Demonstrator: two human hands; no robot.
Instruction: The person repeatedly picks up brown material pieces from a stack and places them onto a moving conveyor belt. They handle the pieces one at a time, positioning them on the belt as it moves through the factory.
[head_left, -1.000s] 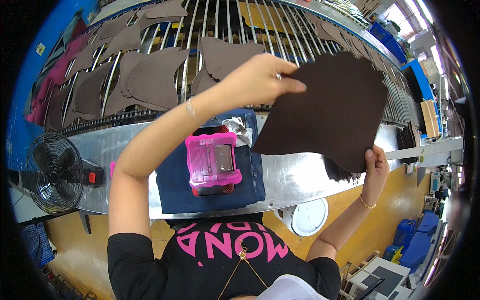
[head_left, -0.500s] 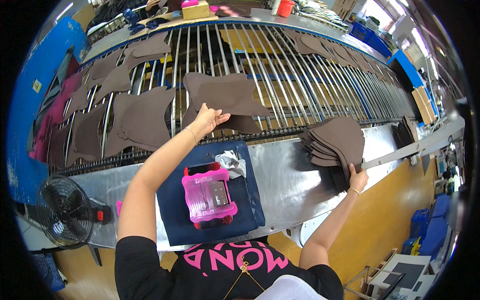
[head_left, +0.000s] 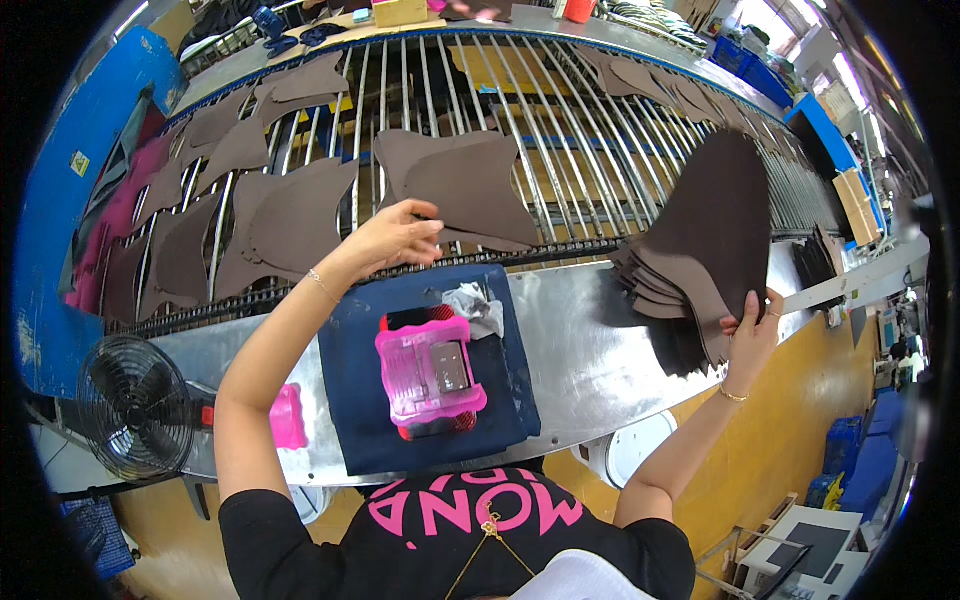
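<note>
My right hand [head_left: 752, 340] pinches the lower end of a dark brown cut sheet piece [head_left: 728, 205], which stands raised and slightly blurred. Beneath it, a fanned stack of brown pieces [head_left: 660, 290] rests on the metal table at the right. My left hand [head_left: 405, 238] hovers by the near edge of the bar conveyor, fingers apart and loosely bent, holding nothing. Just beyond it, overlapping brown pieces [head_left: 460, 185] lie flat on the bars.
Closest to me, a pink plastic holder [head_left: 425, 370] sits on a dark blue pad [head_left: 350, 420], beside a crumpled white wrapper [head_left: 475, 308]. A black fan [head_left: 135, 405] stands at the left. More brown pieces [head_left: 295, 215] cover the conveyor's left side; the metal table [head_left: 575, 350] runs along its front.
My right hand has lifted a brown piece up from the stack. My left hand has drawn back from the pieces on the bars, which now lie flatter and farther from me.
</note>
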